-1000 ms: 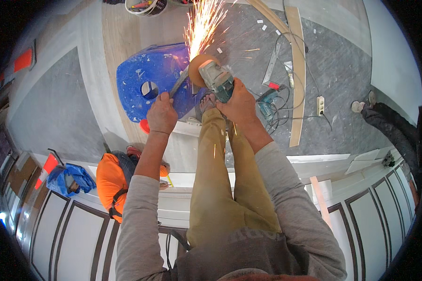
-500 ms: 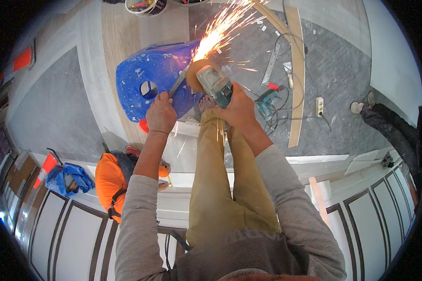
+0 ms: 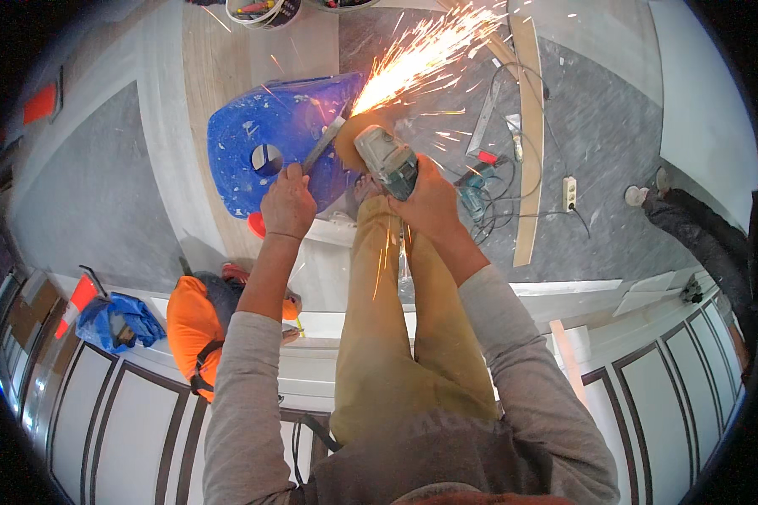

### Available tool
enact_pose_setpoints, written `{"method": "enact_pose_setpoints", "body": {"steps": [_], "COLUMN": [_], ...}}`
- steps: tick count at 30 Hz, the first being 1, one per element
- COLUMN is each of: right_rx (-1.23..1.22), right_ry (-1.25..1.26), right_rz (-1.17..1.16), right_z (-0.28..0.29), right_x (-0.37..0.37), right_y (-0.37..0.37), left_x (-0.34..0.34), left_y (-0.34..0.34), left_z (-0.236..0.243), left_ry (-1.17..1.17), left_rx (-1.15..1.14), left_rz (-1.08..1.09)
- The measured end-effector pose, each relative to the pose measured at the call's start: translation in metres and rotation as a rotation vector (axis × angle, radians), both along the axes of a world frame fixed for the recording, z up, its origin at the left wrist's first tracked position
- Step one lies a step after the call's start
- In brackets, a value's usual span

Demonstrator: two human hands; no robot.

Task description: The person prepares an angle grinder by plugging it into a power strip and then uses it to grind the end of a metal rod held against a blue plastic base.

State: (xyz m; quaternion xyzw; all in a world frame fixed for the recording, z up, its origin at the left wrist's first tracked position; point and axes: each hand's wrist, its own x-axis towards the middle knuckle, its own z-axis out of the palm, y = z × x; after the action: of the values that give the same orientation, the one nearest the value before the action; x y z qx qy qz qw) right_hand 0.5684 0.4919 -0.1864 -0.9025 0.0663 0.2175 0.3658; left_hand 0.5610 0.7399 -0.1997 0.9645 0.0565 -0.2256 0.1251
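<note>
My right hand (image 3: 429, 198) grips an angle grinder (image 3: 387, 160) with a grey and dark green body. Its orange-brown disc (image 3: 351, 150) meets the upper end of a narrow grey metal bar (image 3: 322, 146), and bright sparks (image 3: 425, 59) spray up and to the right. The bar's lower end is closed in my left hand (image 3: 289, 204). Beneath the bar stands a paint-spattered blue plastic stool-like piece (image 3: 232, 126) with a round hole. My bare foot (image 3: 365, 187) is close below the disc, partly hidden by the grinder.
A long wooden board (image 3: 529, 143), a metal square (image 3: 483, 118), a teal power tool (image 3: 473, 198) and a power strip (image 3: 569, 194) with cables lie at right. A person in orange (image 3: 195, 328) crouches at left; another's dark-trousered legs (image 3: 703, 223) are far right. A tool bucket (image 3: 261, 12) stands at the top.
The spark stream has grown wider and reaches farther right. The grinder has shifted very slightly, still against the bar. My left hand keeps nearly the same place.
</note>
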Motion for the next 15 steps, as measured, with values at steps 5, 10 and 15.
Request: {"method": "enact_pose_setpoints", "body": {"steps": [5,10,15], "right_rx": [0.001,0.019,0.003], "right_ry": [0.111,0.061,0.074], "right_rz": [-0.019,-0.012,0.008], "right_z": [0.008,0.007,0.01], "right_x": [0.012,0.009,0.004], "right_y": [0.008,0.004,0.003], "left_x": [-0.002,0.0,0.001], "left_y": [0.001,0.0,-0.002], "left_z": [-0.003,0.0,0.003], "left_ry": [-0.007,0.01,0.037], "left_rx": [0.041,-0.015,0.036], "left_rz": [-0.016,-0.005,-0.002]}}
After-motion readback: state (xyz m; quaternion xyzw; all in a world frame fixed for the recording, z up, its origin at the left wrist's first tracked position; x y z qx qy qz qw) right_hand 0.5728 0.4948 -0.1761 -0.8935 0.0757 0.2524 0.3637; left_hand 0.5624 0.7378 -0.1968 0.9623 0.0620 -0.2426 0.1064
